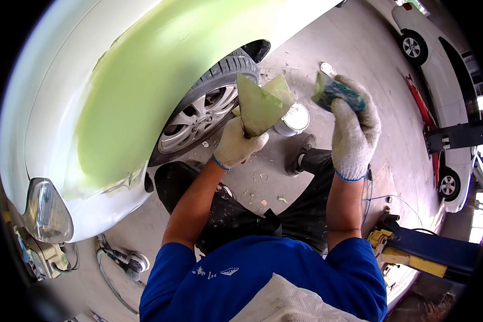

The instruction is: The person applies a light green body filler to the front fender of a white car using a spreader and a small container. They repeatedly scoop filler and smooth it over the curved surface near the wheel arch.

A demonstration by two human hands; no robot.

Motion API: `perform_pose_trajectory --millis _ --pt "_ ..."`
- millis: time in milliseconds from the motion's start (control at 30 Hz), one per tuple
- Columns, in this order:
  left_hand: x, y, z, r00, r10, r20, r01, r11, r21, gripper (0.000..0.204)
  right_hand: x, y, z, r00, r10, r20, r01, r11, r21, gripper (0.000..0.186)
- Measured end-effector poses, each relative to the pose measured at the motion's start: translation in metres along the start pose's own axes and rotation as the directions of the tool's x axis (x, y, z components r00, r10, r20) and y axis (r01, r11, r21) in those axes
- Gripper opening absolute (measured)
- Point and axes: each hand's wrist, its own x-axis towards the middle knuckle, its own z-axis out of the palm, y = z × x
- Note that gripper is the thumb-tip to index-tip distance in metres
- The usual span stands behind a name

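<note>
My left hand (236, 146), in a white knit glove, grips a flat putty board (258, 110) smeared with pale green filler; its upper edge shows two pointed corners. My right hand (355, 131), gloved alike, is closed around a putty spreader (333, 92) with green and dark blue-green smears. The two hands are apart, both raised over the floor in front of my knees. To the left stands a white car, its side panel covered by a broad patch of light green filler (139, 96). Neither tool touches this patch.
A car wheel (201, 119) sits under the filled panel. Behind the putty board stands an open white can (295, 119). A sander (131, 262) with a hose lies at lower left. At right are another white car (453, 102) and a blue-and-yellow lift arm (429, 252).
</note>
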Motion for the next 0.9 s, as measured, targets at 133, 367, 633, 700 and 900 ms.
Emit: perform_pose_trajectory --millis 133,367,633,700,900 --pt "0.003 0.007 0.007 0.964 0.265 0.0 -0.261 0.95 0.173 0.025 -0.003 0.012 -0.001 0.974 0.029 0.225 -0.038 0.999 0.035 0.029" --pt "-0.005 0.014 0.003 0.989 -0.114 -0.099 0.107 0.992 -0.071 0.015 0.009 0.038 -0.022 0.87 0.23 0.436 -0.061 0.928 -0.368 0.032" --pt "0.01 -0.009 0.025 0.987 -0.064 -0.15 0.077 0.994 0.078 0.026 0.146 0.13 -0.03 0.943 0.287 -0.166 -0.238 0.934 0.267 0.039" --pt "0.014 -0.013 0.028 0.985 -0.08 -0.156 0.098 0.989 0.115 0.027 0.183 0.155 -0.015 0.924 0.288 -0.251 -0.212 0.933 0.289 0.041" --pt "0.019 -0.027 0.028 0.995 -0.043 -0.093 0.076 0.919 0.388 0.031 0.243 0.202 0.012 0.883 0.313 -0.35 -0.236 0.94 0.246 0.034"
